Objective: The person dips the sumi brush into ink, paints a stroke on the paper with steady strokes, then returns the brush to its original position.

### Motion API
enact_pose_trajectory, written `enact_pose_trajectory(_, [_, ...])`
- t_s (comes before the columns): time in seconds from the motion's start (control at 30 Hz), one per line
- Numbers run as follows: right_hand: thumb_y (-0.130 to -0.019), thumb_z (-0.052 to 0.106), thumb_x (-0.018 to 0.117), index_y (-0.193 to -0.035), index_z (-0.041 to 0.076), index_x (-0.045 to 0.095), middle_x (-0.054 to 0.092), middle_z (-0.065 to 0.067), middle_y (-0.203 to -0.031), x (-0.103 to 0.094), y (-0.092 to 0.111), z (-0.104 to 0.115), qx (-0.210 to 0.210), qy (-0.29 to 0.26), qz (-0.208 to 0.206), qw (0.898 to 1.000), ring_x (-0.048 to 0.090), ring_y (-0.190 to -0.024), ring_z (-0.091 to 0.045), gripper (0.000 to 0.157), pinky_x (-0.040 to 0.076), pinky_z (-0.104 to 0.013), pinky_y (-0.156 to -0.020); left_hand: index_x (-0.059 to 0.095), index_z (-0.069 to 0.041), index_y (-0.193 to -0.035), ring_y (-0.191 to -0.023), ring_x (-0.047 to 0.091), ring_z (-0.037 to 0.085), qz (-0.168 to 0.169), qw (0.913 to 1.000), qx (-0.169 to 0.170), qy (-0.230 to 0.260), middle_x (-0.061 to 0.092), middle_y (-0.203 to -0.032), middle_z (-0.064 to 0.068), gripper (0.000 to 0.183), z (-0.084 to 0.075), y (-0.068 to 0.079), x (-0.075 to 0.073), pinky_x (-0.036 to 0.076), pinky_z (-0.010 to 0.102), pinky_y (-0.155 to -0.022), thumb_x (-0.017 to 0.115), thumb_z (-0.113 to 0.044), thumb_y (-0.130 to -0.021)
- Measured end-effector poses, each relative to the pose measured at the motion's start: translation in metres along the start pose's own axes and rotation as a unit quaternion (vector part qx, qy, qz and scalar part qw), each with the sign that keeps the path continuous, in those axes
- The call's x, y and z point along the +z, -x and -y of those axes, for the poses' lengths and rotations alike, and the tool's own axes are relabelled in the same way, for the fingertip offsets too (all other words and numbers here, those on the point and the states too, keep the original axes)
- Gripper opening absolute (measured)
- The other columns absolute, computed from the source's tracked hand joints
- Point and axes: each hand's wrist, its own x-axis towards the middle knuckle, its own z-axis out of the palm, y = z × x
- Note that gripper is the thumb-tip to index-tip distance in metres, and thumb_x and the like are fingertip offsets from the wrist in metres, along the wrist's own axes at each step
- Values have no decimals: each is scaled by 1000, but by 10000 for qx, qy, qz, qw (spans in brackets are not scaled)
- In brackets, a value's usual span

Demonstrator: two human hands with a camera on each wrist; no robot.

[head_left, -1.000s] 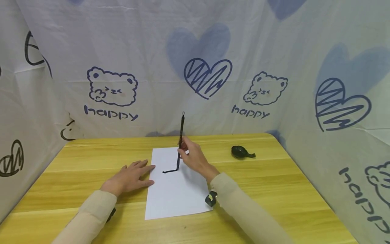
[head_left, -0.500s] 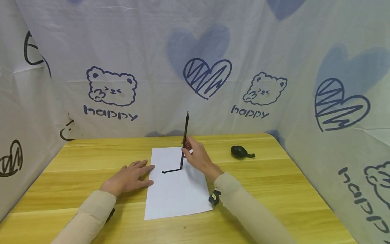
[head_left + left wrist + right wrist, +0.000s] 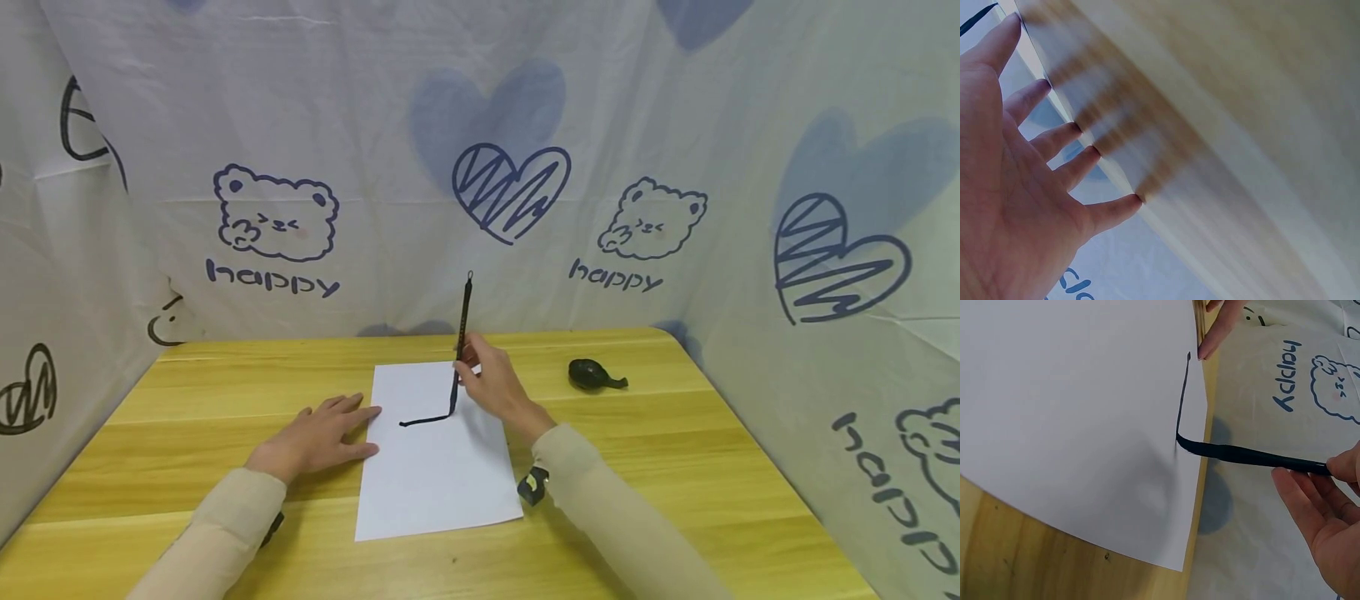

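Observation:
My right hand (image 3: pixel 491 379) pinches a black writing brush (image 3: pixel 462 329) upright between thumb and fingers. In the right wrist view the bent tip of the brush (image 3: pixel 1229 452) meets the white paper (image 3: pixel 1085 394) at the end of a thin black line (image 3: pixel 1183 394). That ink line (image 3: pixel 426 420) runs across the upper half of the paper (image 3: pixel 427 492) in the head view. My left hand (image 3: pixel 322 437) lies with fingers spread, its thumb and index fingertip at the left edge of the sheet. Those spread fingers (image 3: pixel 1066 172) press down on the tabletop in the left wrist view.
A small dark green, pear-shaped object with a narrow neck (image 3: pixel 592 374) rests at the back right of the wooden table (image 3: pixel 637 467). White cloth (image 3: pixel 390 233) printed with hearts, bears and "happy" hangs behind the table and on both sides.
My right hand has slid the brush to the right and slightly away, and the black line on the paper has grown longer behind its tip. The left hand stays where it was.

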Motion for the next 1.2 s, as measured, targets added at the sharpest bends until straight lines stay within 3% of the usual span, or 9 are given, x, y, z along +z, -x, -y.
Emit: enact_pose_trajectory(1.2, [-100, 0, 61, -109, 3, 59, 70, -13, -94, -2, 0, 8, -204, 552, 171, 9981, 69, -89, -23, 10, 63, -31, -79, 46, -19, -157, -151, 32, 51, 0, 10000, 24, -37, 34, -166, 22, 76, 1, 0, 0, 25, 81, -114, 57, -65, -97])
